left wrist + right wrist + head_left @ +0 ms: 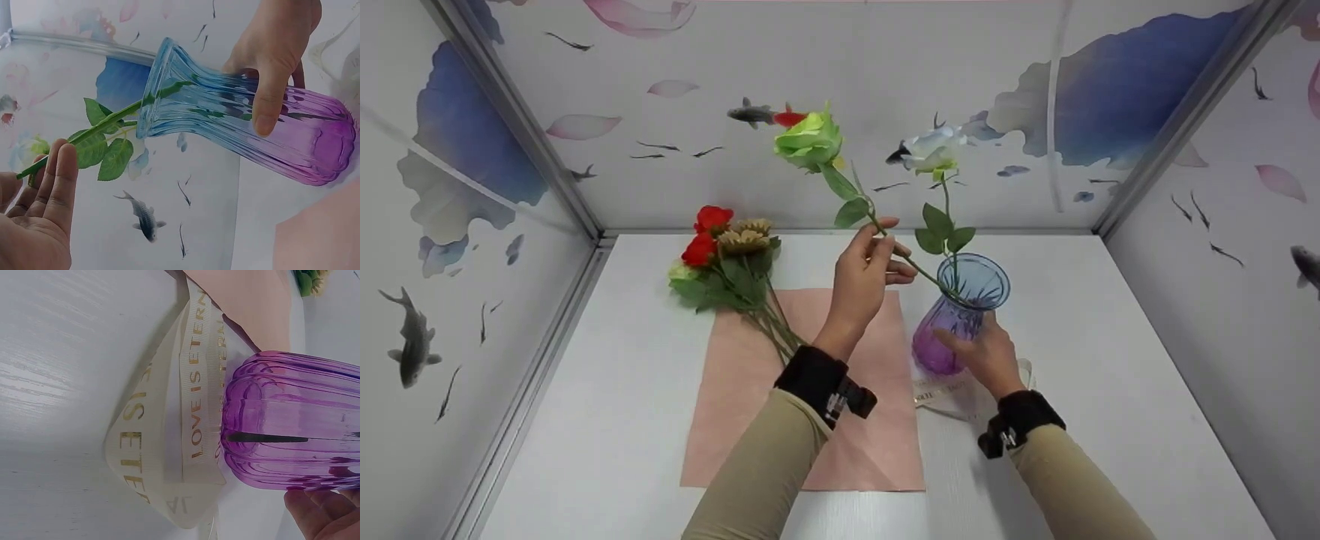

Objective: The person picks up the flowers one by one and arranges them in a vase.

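My left hand (861,285) pinches the stem of a light green artificial rose (811,142) between thumb and fingers. That stem slants down to the right, and its lower end is inside the mouth of a ribbed glass vase (315,143), blue at the rim and purple at the base. A pale white-blue rose (934,148) stands upright in the same vase, its leaves above the rim. With thumb on one side and fingers on the other, my right hand (991,356) holds the vase's body. The vase leans slightly, its base close over a cream ribbon (197,399) with gold lettering.
Pink wrapping paper (877,442) lies flat on the white table (1110,390), left of the vase. Across its upper left lies a bunch of artificial flowers (744,241), red, tan and green, stems pointing toward me. Printed panels (855,67) enclose the table at the back and sides.
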The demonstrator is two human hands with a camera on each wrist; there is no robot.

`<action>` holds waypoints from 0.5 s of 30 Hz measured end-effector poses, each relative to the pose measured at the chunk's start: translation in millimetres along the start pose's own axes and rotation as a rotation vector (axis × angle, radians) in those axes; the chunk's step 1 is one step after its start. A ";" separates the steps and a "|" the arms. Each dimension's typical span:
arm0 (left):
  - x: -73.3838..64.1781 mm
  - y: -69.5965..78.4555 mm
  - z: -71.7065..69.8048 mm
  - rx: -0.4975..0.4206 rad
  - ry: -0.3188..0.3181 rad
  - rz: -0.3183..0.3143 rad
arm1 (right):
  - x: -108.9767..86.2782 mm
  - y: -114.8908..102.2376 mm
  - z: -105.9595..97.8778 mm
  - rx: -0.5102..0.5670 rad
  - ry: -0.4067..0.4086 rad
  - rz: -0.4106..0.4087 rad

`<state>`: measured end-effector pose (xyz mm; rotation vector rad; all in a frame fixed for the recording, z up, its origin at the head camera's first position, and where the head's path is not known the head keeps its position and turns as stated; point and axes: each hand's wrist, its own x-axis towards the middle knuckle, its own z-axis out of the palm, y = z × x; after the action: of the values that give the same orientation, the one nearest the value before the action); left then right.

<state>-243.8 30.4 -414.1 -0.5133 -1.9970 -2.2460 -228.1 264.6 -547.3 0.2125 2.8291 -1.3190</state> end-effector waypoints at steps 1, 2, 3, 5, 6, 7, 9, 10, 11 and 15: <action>0.2 0.1 0.1 0.003 0.003 -0.006 | 0.3 0.0 0.0 0.004 -0.002 0.002; 0.5 0.1 0.0 0.004 0.003 -0.009 | 0.6 0.0 0.0 0.006 -0.001 0.003; 0.8 0.1 -0.1 0.006 0.003 -0.012 | 0.8 0.0 0.0 0.009 0.000 0.002; 1.4 0.1 -0.3 0.011 0.001 -0.020 | 1.2 -0.1 -0.1 0.010 0.004 -0.001; 1.6 0.2 -0.5 0.014 0.000 -0.024 | 1.2 -0.2 -0.1 0.012 0.005 -0.002; 1.7 0.3 -0.6 0.015 0.000 -0.028 | 1.2 -0.6 -0.1 0.014 0.005 -0.002; 1.8 0.6 -0.8 0.018 0.003 -0.033 | 1.2 -0.7 -0.2 0.013 0.000 -0.001; 1.9 0.9 -0.7 0.018 0.005 -0.036 | 1.1 -0.9 -0.2 0.011 -0.003 0.002; 2.1 1.4 -0.5 0.020 0.007 -0.037 | 1.0 -1.0 -0.2 0.011 -0.006 0.008; 3.4 3.2 0.7 0.035 0.012 -0.036 | 1.4 -1.7 -0.5 0.010 -0.014 0.022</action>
<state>-245.9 31.2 -409.9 -0.4628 -2.0516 -2.2251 -229.6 264.1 -545.9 0.2336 2.8012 -1.3249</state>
